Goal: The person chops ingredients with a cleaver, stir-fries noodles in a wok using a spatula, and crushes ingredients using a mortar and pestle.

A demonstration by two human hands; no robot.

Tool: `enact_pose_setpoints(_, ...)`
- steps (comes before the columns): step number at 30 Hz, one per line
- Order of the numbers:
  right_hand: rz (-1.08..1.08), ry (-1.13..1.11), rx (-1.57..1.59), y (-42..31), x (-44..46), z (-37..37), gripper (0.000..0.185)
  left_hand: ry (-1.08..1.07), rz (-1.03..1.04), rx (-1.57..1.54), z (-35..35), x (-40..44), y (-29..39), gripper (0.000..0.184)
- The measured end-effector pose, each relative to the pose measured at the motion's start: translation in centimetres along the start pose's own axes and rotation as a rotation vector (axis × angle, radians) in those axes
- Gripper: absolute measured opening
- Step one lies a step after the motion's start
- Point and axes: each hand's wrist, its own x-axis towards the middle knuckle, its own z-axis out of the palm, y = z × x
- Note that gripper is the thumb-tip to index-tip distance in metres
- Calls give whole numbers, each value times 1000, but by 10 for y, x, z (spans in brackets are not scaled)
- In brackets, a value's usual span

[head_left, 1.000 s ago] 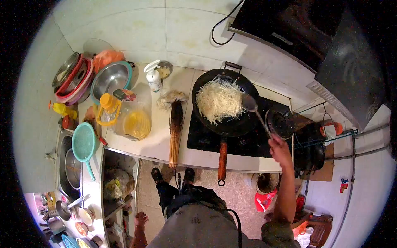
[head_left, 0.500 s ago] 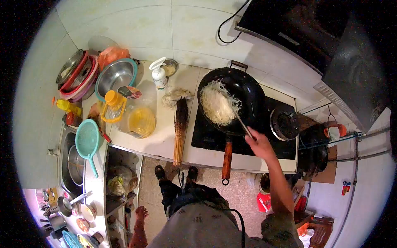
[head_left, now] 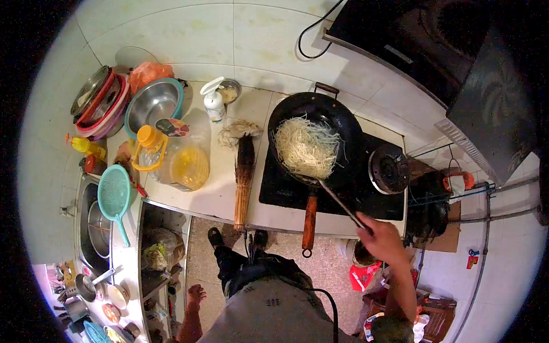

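Observation:
My right hand (head_left: pixel 382 239) is wrapped round the handle of a long spatula (head_left: pixel 342 207). The spatula slants down to the near side of a black wok (head_left: pixel 350 134), its head mostly hidden under pale shredded strips (head_left: pixel 307 147). The strips look like shredded potato and lie heaped in the wok's left and middle part. The wok's wooden handle (head_left: pixel 309 222) points toward me, with neither hand on it. Down at my left side, beside the open cabinet, hangs my left hand (head_left: pixel 196 294), fingers loosely apart and nothing visible in them.
A second burner (head_left: pixel 390 168) is right of the wok. On the counter to the left are a bamboo brush (head_left: pixel 243 188), an oil jug (head_left: pixel 186 166), a white pump bottle (head_left: pixel 214 106) and a steel basin (head_left: pixel 153 106). A green strainer (head_left: pixel 114 191) lies by the sink (head_left: pixel 86 228).
My right hand has drawn the spatula back toward me and to the right, from above the strips to the wok's near edge. The strips are spread wider. My left hand has hardly moved.

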Motion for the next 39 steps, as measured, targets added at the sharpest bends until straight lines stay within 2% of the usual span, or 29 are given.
enact_pose_setpoints(1,1,0,0,4,9,14,46,-96,-55,-54,-3,4,3,22)
enact_pose_setpoints(2,30,48,-50,9,23,35,45,-97,-54,-54,4,3,6,22)
enact_pose_setpoints(4,53,95,-96,10,49,63,45,166,14,117,24,-6,15,20)
enact_pose_setpoints(6,220,199,-107,6,69,78,41,153,26,177,30,-14,23,18)
enact_pose_setpoints(8,259,216,-109,7,73,86,41,134,33,239,33,-27,20,17)
enact_pose_setpoints(10,288,243,-116,19,76,89,42,382,152,349,34,-35,6,16)
enact_pose_setpoints(11,201,333,82,39,67,88,42,381,153,344,28,-44,1,16)
enact_pose_setpoints(12,113,417,280,58,60,82,43,350,136,178,15,-55,-7,17)
enact_pose_setpoints(13,227,359,352,78,57,70,42,317,118,13,5,-64,-15,18)
enact_pose_setpoints(14,341,300,423,90,57,62,41,318,117,10,1,-71,-23,18)
enact_pose_setpoints(15,488,274,689,80,63,41,38,327,26,-16,-1,-78,-31,18)
enact_pose_setpoints(16,504,270,730,91,79,37,36,339,-66,-38,-3,-85,-36,19)
enact_pose_setpoints(18,640,62,1017,98,100,21,28,315,-75,60,-1,-86,-43,20)
enact_pose_setpoints(19,638,62,1020,101,116,22,28,292,-81,154,-7,-83,-46,21)
enact_pose_setpoints(20,665,-68,1226,105,134,31,26,296,-77,154,-11,-73,-45,21)
enact_pose_setpoints(21,687,-202,1430,107,151,39,23,201,-61,79,-24,-49,-44,21)
enact_pose_setpoints(22,687,-205,1432,105,166,44,23,106,-47,5,-31,-38,-40,21)
enact_pose_setpoints(23,625,-307,1520,100,180,51,23,-552,-183,-440,-30,-30,-27,25)
enact_pose_setpoints(24,558,-411,1605,95,188,56,22,-549,-181,-438,-19,-30,-16,25)
enact_pose_setpoints(25,557,-413,1609,89,190,58,22,-214,17,-63,-3,-39,-5,27)
enact_pose_setpoints(26,564,-398,1517,82,190,57,21,125,211,309,9,-44,4,30)
enact_pose_setpoints(28,569,-385,1424,64,185,50,20,98,209,244,8,-34,19,31)
enact_pose_setpoints(30,367,-304,987,49,166,43,28,73,201,176,11,-34,23,32)
enact_pose_setpoints(31,157,-200,787,60,166,62,39,141,201,223,18,-40,24,30)
enact_pose_setpoints(32,159,-203,786,76,155,74,39,207,201,272,25,-45,24,27)
enact_pose_setpoints(34,-199,136,212,58,117,56,46,244,174,252,25,-42,13,25)
enact_pose_setpoints(35,-34,67,139,41,98,41,47,281,148,233,26,-42,7,23)
enact_pose_setpoints(39,-19,96,-76,29,43,24,46,151,134,261,52,-63,8,18)
